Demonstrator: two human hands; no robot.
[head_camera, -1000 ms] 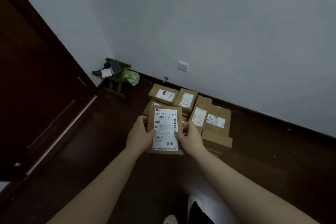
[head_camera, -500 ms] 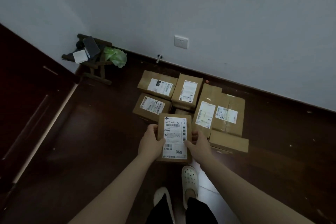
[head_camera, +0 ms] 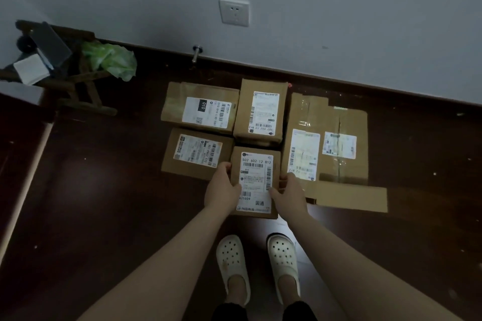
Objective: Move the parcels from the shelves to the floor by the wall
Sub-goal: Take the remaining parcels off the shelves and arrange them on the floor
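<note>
Both hands, left hand [head_camera: 222,191] and right hand [head_camera: 288,194], pinch the small brown cardboard parcel with a white label [head_camera: 255,182] by its side edges at frame centre. Four more labelled brown cardboard boxes [head_camera: 200,108] lie just above it, near the pale wall [head_camera: 339,8].

The held parcel [head_camera: 257,181] is labelled "502 602 12 812", "A21009", "圆通"; the rear-left parcel [head_camera: 200,109] shows "010".

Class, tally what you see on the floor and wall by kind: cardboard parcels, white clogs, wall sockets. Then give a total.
Cardboard parcels: 5, counting the wide taped one once; left hand and right hand grip the nearest parcel
White clogs: 2
Wall sockets: 1
Total: 8
</note>
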